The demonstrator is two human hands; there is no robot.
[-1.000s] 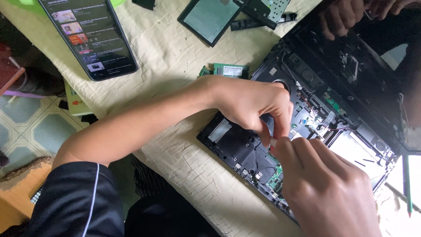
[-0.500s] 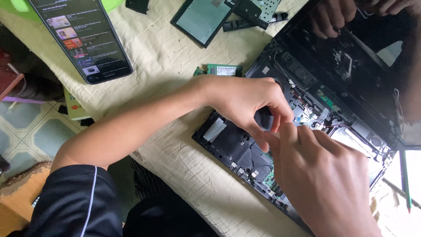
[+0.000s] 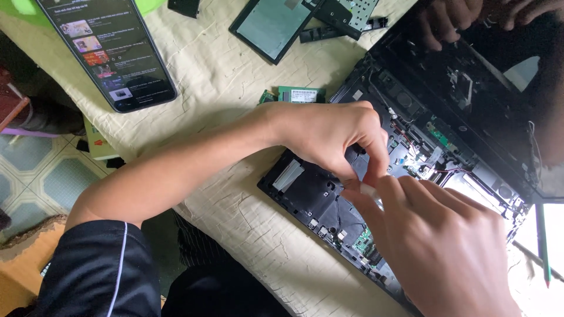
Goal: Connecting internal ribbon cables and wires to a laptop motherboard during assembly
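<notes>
Cloth-covered table [image 3: 223,88]: hands [image 3: 364,176] on opened laptop [image 3: 329,199].

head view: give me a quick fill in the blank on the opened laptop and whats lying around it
Both hands, the left hand and the right hand, meet over the opened ____.
The smartphone lies with its screen ____.
The small green circuit board lies on the ____, beside the laptop base.
Another person's hand grips the laptop's ____ edge.

Missing words: laptop; lit; tablecloth; far

Left hand [image 3: 329,138] fingers hide part pinched inside laptop base [image 3: 305,194].
</notes>
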